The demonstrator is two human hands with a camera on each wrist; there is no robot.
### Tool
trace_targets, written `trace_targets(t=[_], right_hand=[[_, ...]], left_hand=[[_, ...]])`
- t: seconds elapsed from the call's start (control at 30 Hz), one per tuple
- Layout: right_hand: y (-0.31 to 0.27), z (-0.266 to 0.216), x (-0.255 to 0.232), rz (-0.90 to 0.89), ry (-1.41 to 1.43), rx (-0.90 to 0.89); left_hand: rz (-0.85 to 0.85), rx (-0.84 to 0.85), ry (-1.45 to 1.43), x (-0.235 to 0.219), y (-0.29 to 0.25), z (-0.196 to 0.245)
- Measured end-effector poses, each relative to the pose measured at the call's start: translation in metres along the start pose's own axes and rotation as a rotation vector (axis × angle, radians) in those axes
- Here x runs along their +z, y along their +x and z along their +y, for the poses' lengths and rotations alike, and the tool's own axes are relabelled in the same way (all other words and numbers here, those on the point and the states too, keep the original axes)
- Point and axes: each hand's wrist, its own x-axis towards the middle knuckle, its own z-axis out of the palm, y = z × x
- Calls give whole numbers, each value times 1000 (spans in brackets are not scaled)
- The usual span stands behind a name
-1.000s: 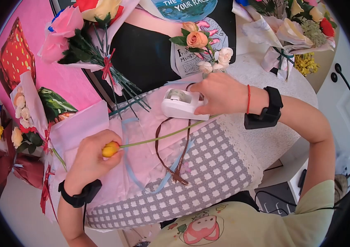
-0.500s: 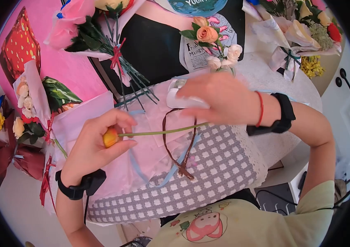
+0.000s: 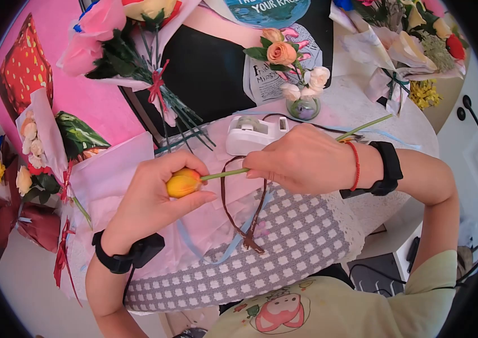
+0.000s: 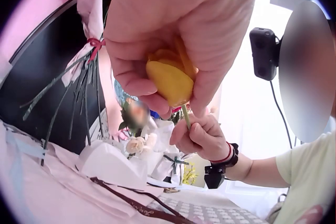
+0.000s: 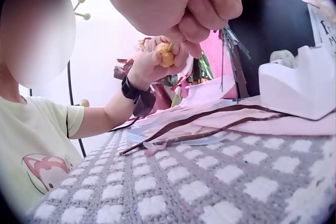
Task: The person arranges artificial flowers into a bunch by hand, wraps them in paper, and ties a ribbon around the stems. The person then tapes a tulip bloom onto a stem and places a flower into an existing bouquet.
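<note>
A yellow-orange tulip is held above the table, its long green stem running to the right. My left hand cups the bloom between thumb and fingers; the left wrist view shows its petals in the curled fingers. Farther along, my right hand grips the stem, whose end sticks out past the wrist. Just behind that hand stands a white tape dispenser. Beneath the stem lie a looped brown ribbon and a light blue ribbon on pale pink wrapping paper.
A grey-and-white checked cloth covers the table's near side. Behind are a bouquet with a red bow and a small glass vase of roses. More wrapped flowers stand at the far right, and others at the left.
The right hand has left the tape dispenser and now grips the tulip's stem. The tulip has moved right and up with the left hand, its stem now slanting upward to the right.
</note>
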Motion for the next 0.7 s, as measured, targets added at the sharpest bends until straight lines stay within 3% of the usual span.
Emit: trace_targets(t=[0.2, 0.27, 0.33, 0.4, 0.5, 0.7], right_hand=[[-20, 24, 14, -30, 61, 61], [-26, 30, 18, -78, 59, 90], [-29, 32, 21, -130, 52, 117], [-23, 26, 20, 157, 79, 70], [-6, 20, 22, 263, 115, 52], [21, 17, 30, 203, 251, 192]], left_hand=[[-54, 67, -215, 21, 23, -20], [-165, -92, -418, 28, 27, -28], [-201, -135, -490, 32, 31, -28], [-231, -181, -560, 34, 33, -30], [-216, -201, -679, 34, 35, -38], [-177, -193, -648, 31, 34, -42]])
